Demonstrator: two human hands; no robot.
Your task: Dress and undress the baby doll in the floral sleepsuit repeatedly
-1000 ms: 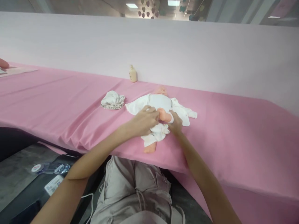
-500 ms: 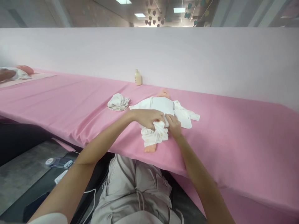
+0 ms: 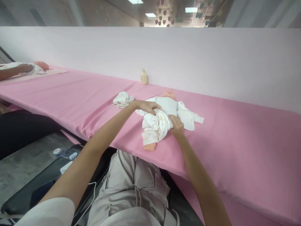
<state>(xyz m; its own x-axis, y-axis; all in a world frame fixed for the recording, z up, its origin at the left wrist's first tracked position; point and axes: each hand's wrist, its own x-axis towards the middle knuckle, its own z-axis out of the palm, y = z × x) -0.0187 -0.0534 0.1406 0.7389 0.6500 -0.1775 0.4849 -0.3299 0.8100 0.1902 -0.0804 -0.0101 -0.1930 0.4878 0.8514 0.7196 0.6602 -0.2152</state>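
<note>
A baby doll [image 3: 167,104] lies on its back on the pink tablecloth [image 3: 235,131], head towards the wall, one bare foot [image 3: 149,146] near the table edge. White patterned trousers [image 3: 155,127] are bunched over its legs and hips. My left hand [image 3: 147,106] grips the trousers' upper edge at the doll's left side, fingers closed. On the other side my right hand [image 3: 176,125] pinches the same garment. An open white top [image 3: 188,116] spreads out under the doll.
A crumpled white cloth [image 3: 122,99] lies left of the doll. A small cream bottle [image 3: 144,77] stands by the pale partition wall. Far left, another person's arm [image 3: 11,71] rests on a second doll. A black case and cables sit on the floor at the left.
Both hands have pulled the trousers up from the doll's knees to its hips; the bare thigh seen before is now covered. The camera has shifted a little leftward.
</note>
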